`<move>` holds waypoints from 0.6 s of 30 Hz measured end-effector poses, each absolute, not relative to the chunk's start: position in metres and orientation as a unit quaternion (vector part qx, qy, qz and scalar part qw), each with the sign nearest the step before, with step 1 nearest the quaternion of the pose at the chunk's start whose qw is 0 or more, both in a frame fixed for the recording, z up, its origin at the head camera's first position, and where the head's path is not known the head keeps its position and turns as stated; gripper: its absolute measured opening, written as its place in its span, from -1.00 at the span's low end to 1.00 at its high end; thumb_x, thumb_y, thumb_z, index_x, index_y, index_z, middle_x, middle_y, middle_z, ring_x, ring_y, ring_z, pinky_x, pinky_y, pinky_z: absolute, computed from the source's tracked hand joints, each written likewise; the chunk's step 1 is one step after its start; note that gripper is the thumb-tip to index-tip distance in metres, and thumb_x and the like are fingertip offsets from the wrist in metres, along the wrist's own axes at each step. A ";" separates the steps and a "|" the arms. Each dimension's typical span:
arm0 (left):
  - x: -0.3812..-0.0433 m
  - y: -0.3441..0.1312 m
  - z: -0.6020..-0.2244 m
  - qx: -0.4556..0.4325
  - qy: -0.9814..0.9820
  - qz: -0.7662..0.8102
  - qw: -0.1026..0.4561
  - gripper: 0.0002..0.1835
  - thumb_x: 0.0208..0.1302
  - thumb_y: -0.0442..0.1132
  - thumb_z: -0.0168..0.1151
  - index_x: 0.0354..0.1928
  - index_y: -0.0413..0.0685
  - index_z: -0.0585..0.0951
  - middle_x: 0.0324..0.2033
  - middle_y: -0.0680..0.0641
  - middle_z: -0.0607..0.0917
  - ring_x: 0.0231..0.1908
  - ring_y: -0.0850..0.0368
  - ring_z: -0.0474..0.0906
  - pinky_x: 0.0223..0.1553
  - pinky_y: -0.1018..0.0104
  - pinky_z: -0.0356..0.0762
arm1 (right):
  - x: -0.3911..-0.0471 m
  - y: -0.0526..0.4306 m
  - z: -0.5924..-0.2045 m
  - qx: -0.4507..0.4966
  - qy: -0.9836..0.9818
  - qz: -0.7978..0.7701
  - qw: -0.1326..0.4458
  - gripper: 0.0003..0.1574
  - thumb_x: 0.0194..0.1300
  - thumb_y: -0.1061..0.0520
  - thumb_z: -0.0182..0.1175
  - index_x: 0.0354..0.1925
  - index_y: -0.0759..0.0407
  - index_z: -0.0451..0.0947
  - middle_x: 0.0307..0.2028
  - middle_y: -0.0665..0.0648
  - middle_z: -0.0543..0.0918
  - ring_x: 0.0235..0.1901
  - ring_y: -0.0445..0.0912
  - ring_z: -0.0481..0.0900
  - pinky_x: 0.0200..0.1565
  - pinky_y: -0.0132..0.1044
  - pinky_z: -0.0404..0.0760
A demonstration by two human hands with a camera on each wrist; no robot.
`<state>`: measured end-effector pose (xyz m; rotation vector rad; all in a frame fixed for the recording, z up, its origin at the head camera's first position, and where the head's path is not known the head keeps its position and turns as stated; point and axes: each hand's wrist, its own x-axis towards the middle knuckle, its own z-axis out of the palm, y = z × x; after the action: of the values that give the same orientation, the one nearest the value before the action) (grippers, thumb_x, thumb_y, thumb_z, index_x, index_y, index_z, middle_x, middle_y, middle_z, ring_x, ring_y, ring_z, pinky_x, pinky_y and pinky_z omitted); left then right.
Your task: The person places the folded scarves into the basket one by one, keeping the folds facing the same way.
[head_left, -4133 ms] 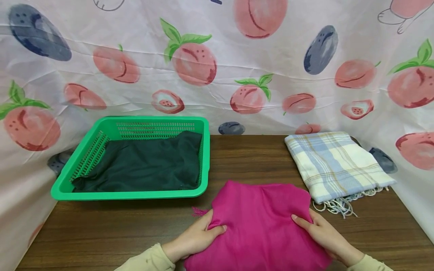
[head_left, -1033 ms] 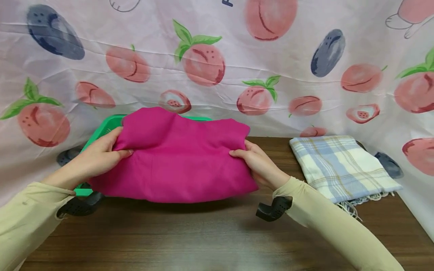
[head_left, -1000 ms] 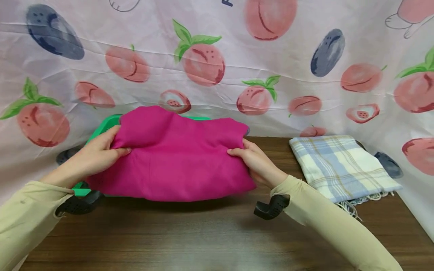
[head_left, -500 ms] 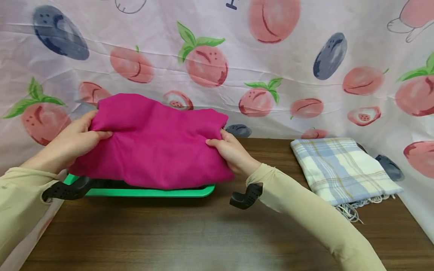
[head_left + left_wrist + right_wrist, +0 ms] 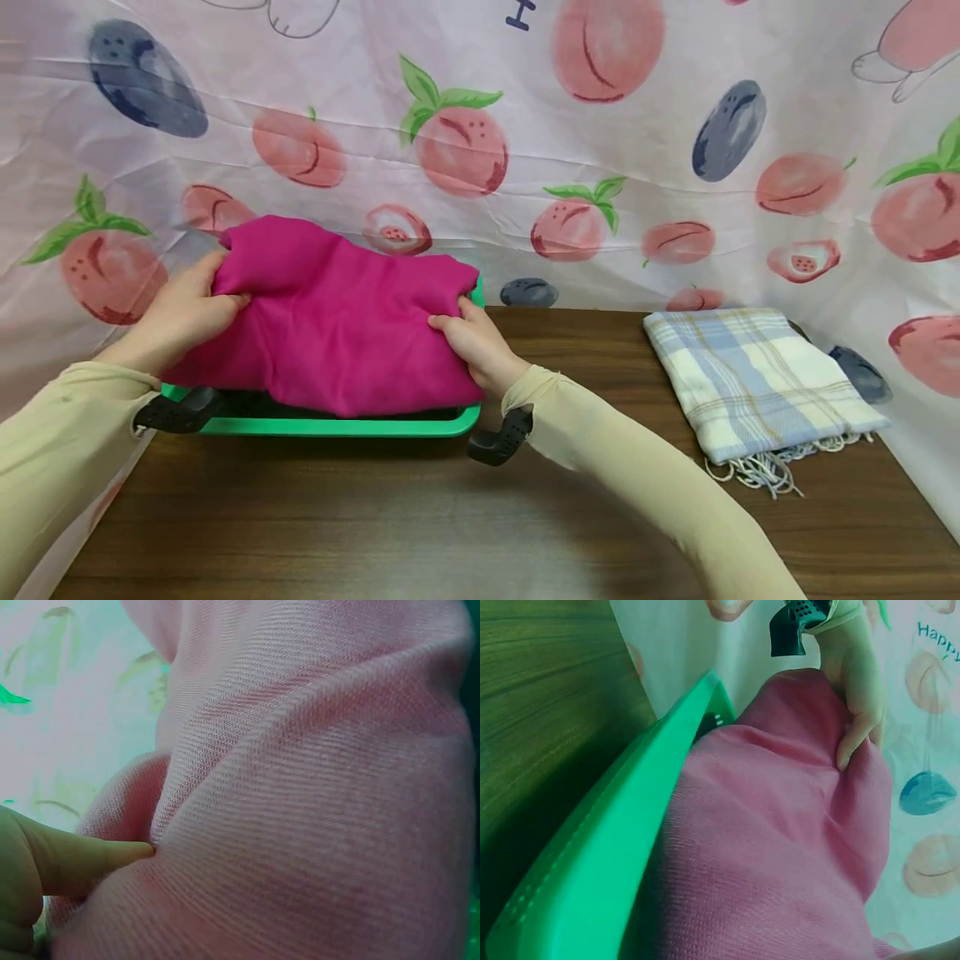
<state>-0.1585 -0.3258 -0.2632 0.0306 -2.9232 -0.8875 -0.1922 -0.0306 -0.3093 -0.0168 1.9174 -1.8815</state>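
Fruit-printed curtain (image 5: 630, 142) behind a wood-grain table (image 5: 405, 517). Left hand (image 5: 182, 312) and right hand (image 5: 480, 343) pinch opposite sides of the magenta cloth (image 5: 341, 329), which spans between them over the green basket (image 5: 315, 427). Releasing unevenly could leave a fold draped across the rim (image 5: 462, 424) beside the right hand.

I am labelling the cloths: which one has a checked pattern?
The white-and-blue cloth lying on the table, right of the green basket; the magenta cloth is plain.
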 end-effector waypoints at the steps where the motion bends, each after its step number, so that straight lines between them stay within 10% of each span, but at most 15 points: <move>1: -0.160 -0.326 -0.266 0.006 -0.960 -0.277 0.046 -0.52 0.31 -0.32 -0.04 0.21 -0.39 0.21 0.07 -0.53 0.34 0.01 -0.45 0.26 0.01 -0.27 0.22 | -0.193 -0.033 -0.312 -0.003 0.698 -0.679 0.228 -0.23 0.41 0.15 0.02 0.48 0.08 0.00 0.31 0.16 0.35 0.23 0.07 0.41 0.22 -0.04 0.41; 10: -0.169 -0.331 -0.285 -0.011 -0.976 -0.219 0.007 -0.49 0.29 -0.30 -0.06 0.24 -0.39 0.20 0.05 -0.59 0.39 -0.01 -0.55 0.32 0.00 -0.32 0.29 | -0.195 -0.042 -0.324 0.021 0.723 -0.650 0.235 -0.13 0.39 0.18 0.04 0.51 0.11 -0.13 0.46 0.13 0.10 0.36 0.07 0.22 0.30 -0.04 0.32; 18: -0.176 -0.340 -0.299 -0.025 -0.981 -0.185 -0.044 -0.43 0.24 -0.34 -0.07 0.27 -0.46 0.16 0.08 -0.64 0.36 0.05 -0.57 0.30 0.06 -0.33 0.27 | -0.201 -0.039 -0.326 0.011 0.713 -0.663 0.229 -0.18 0.29 0.39 -0.12 0.48 0.08 0.03 0.36 0.18 0.26 0.27 0.09 0.31 0.25 -0.04 0.36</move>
<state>-0.1756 -0.3397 -0.2992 -0.0797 -3.1722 -0.5988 -0.2005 -0.0394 -0.3263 0.0309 1.9630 -1.8237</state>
